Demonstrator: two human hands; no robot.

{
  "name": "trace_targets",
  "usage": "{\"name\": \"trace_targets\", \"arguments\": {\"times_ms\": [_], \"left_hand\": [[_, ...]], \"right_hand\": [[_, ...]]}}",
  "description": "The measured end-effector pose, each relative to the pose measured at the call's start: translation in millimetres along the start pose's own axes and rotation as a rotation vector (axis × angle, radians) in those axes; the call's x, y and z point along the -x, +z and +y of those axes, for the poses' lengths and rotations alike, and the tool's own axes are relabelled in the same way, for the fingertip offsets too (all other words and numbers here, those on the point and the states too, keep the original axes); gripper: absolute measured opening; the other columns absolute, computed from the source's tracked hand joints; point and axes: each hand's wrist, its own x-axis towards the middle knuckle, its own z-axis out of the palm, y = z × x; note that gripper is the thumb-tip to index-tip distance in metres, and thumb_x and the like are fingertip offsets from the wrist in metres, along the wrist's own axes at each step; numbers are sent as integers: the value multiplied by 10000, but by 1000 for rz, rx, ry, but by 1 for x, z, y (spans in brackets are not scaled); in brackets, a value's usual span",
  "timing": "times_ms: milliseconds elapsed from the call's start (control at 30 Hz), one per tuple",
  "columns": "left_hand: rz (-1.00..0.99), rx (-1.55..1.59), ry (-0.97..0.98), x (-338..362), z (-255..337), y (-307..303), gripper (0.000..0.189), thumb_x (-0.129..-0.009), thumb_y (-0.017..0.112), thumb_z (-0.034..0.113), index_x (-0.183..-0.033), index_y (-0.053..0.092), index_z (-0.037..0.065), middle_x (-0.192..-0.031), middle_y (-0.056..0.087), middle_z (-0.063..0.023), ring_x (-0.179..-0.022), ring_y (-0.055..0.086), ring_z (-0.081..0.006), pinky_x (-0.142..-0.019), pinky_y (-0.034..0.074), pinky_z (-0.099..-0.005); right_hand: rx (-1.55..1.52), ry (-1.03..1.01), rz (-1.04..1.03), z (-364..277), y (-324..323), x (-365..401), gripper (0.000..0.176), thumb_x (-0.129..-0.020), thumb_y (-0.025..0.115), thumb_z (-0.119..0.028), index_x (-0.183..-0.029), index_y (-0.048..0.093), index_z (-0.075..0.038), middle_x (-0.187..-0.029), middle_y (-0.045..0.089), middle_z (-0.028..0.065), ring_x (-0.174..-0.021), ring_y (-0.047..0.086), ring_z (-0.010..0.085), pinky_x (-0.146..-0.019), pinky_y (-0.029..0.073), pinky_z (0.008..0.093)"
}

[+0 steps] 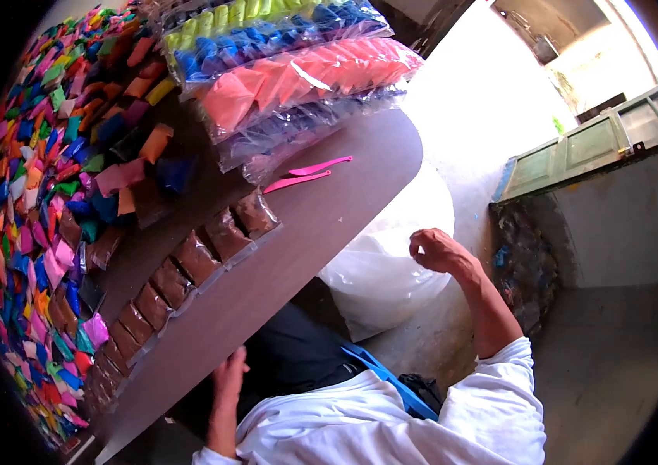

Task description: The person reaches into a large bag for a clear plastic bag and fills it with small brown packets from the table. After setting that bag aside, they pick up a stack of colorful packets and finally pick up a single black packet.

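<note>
My right hand (439, 252) is raised in front of a big white plastic bag (391, 287) beside the table. Its fingers are curled in, and nothing shows in them. At the table's near edge, my left hand (228, 376) is seen from the side, loosely open and holding nothing visible. Closest to it on the table (267, 267) runs a slanting row of several clear packets of brown material (195, 260). Two pink plastic tools (298, 181) lie beyond the row's far end.
A large heap of small coloured packets (58, 217) covers the left side. Clear bags of pink packets (298, 77), blue packets (274, 39) and yellow-green packets (228, 17) are stacked at the back. A blue plastic seat edge (391, 380) is beside me. A green door (569, 155) stands right.
</note>
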Motion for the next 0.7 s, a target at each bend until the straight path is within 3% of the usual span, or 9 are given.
{"name": "trace_targets", "arguments": {"times_ms": [67, 200, 333, 400, 467, 567, 600, 667, 700], "left_hand": [[219, -219, 812, -17, 14, 40, 202, -934, 544, 129, -1056, 631, -7, -904, 634, -114, -742, 588, -205, -711, 496, -350], [31, -221, 538, -25, 32, 56, 168, -924, 553, 119, -961, 639, -21, -860, 647, -124, -713, 604, -222, -673, 501, -358], [-33, -342, 709, -9, 60, 78, 210, -872, 596, 143, -728, 609, -9, -661, 596, -146, -612, 593, -303, -607, 486, -378], [-168, -539, 925, -3, 76, 95, 204, -878, 598, 173, -786, 601, -9, -696, 594, -157, -683, 611, -300, -655, 476, -360], [-380, -431, 881, 7, 81, 125, 175, -867, 596, 157, -803, 610, -4, -755, 611, -180, -706, 612, -355, -664, 480, -393], [-583, -310, 762, 19, 90, 163, 168, -860, 610, 169, -841, 591, 3, -853, 601, -156, -771, 612, -340, -708, 469, -436], [-585, -311, 756, 16, 92, 168, 168, -860, 610, 169, -841, 591, 3, -853, 601, -156, -771, 612, -340, -708, 469, -436], [-417, -407, 1063, 5, 92, 180, 179, -859, 622, 183, -851, 584, 8, -866, 594, -140, -822, 601, -339, -744, 467, -432], [-419, -421, 1007, -1, 92, 181, 185, -859, 626, 195, -846, 580, 16, -897, 590, -137, -846, 592, -342, -769, 462, -432]], "right_hand": [[-7, 3, -29, -9, -2, 11, 84, -705, 603, -59, -761, 655, -24, -821, 637, 136, -810, 623, 313, -745, 504, 386], [25, -116, -19, -7, 24, 31, 68, -765, 632, -67, -799, 648, -10, -823, 654, 160, -788, 629, 332, -732, 510, 411], [-85, -125, 37, -30, 34, 47, 63, -844, 622, -61, -859, 584, -13, -787, 631, 172, -713, 618, 363, -654, 503, 412], [-259, -205, 258, -36, 36, 50, 83, -840, 623, -40, -853, 544, -20, -759, 604, 162, -706, 605, 359, -643, 497, 407], [-267, -208, 263, -38, 39, 54, 115, -864, 602, -61, -844, 493, -32, -748, 571, 165, -713, 580, 367, -620, 473, 440], [-188, -324, 246, -39, 48, 63, 77, -848, 622, -63, -868, 549, -49, -780, 593, 101, -773, 590, 281, -667, 486, 396], [-191, -322, 242, -38, 47, 66, 77, -848, 622, -63, -868, 549, -49, -780, 593, 101, -773, 590, 281, -667, 486, 396], [-160, -343, 253, -39, 42, 70, 73, -844, 630, -72, -871, 565, -51, -775, 588, 96, -774, 586, 275, -687, 486, 393], [-165, -344, 249, -38, 44, 72, 73, -844, 630, -72, -871, 565, -51, -775, 588, 96, -774, 586, 275, -687, 486, 393]]}}
